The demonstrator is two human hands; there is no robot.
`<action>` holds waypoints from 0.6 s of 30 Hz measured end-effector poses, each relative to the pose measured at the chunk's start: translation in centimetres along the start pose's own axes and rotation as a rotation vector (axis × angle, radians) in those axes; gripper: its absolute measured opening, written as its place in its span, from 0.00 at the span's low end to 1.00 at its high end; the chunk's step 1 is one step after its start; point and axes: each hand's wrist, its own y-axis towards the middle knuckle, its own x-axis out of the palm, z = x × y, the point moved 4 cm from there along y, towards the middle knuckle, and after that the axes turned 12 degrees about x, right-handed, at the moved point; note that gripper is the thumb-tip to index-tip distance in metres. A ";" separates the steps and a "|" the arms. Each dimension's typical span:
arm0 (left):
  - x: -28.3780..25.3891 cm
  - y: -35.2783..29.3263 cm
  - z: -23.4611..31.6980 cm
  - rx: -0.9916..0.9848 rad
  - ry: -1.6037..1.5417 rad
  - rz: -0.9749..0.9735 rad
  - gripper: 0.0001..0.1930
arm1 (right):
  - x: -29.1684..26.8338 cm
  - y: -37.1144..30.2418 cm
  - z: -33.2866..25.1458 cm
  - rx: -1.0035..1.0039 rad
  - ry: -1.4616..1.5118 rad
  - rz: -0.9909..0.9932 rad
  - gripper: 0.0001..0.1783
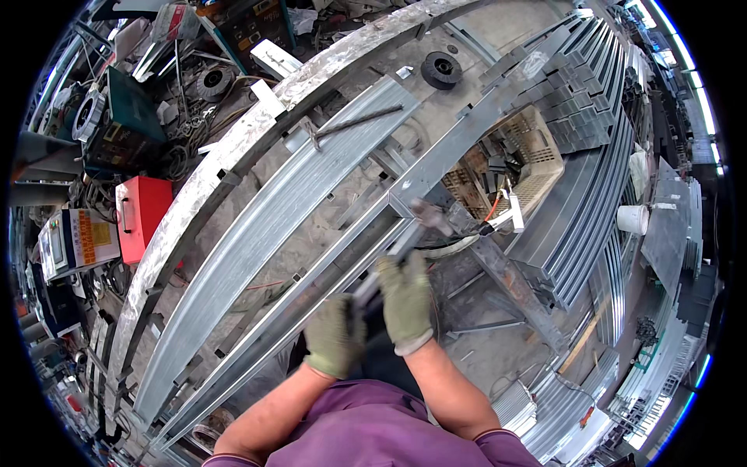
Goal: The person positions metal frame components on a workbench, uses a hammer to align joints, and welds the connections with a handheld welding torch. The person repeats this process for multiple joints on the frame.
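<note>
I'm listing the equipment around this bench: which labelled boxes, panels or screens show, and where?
Red box: left of the metal frame, rectangular, plain red, dark handle.
White machine: far left, boxy, with an orange-yellow label and a small grey panel.
Dark green machine: upper left, boxy, with a front panel.

Single head-worn fisheye view, straight down, close over a long steel workbench [233, 167], rim edges bowed.

gloves [405, 300]: looking like worn matt olive cloth
steel channel [288, 210]: showing dull galvanized metal
crate [521, 159] beside channel: looking like beige plastic lattice
</note>
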 end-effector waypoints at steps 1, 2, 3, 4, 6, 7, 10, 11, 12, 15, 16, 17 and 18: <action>0.1 0.6 1.9 0.119 -0.108 -0.042 0.22 | -0.7 0.5 -0.9 0.120 0.058 0.088 0.15; -0.3 1.4 3.4 0.234 -0.218 -0.072 0.25 | -2.7 0.6 -2.3 0.349 0.240 0.159 0.11; -1.1 2.4 3.9 0.258 -0.219 -0.042 0.25 | -4.3 1.0 -2.6 0.345 0.262 0.157 0.10; -1.8 3.1 3.8 0.274 -0.214 -0.019 0.26 | -5.5 1.1 -2.5 0.351 0.287 0.154 0.10; -0.8 3.8 0.1 0.191 0.075 0.023 0.32 | -7.1 1.1 -2.8 0.213 0.060 0.082 0.11; -0.6 4.7 -1.3 0.193 0.162 -0.036 0.32 | -7.9 0.9 -2.8 0.107 -0.033 0.012 0.13; 1.5 5.5 -4.5 0.182 0.300 -0.219 0.31 | -9.1 1.8 -1.7 0.126 -0.236 0.038 0.15; 2.4 5.5 -5.4 0.178 0.325 -0.278 0.31 | -9.1 2.4 -1.6 0.112 -0.320 0.057 0.18; 2.9 5.5 -6.0 0.189 0.356 -0.273 0.30 | -9.4 3.1 -0.9 0.070 -0.376 0.071 0.19; 4.0 5.0 -6.7 0.214 0.409 -0.261 0.28 | -10.1 4.5 0.7 -0.060 -0.491 0.130 0.22; 4.1 4.9 -6.9 0.216 0.410 -0.249 0.28 | -9.9 4.7 0.3 -0.119 -0.465 0.149 0.22; 4.1 4.9 -7.0 0.217 0.412 -0.238 0.27 | -9.6 4.7 -0.2 -0.178 -0.439 0.167 0.22; 4.0 4.8 -7.0 0.209 0.408 -0.247 0.26 | -9.2 4.9 -0.4 -0.242 -0.460 0.189 0.23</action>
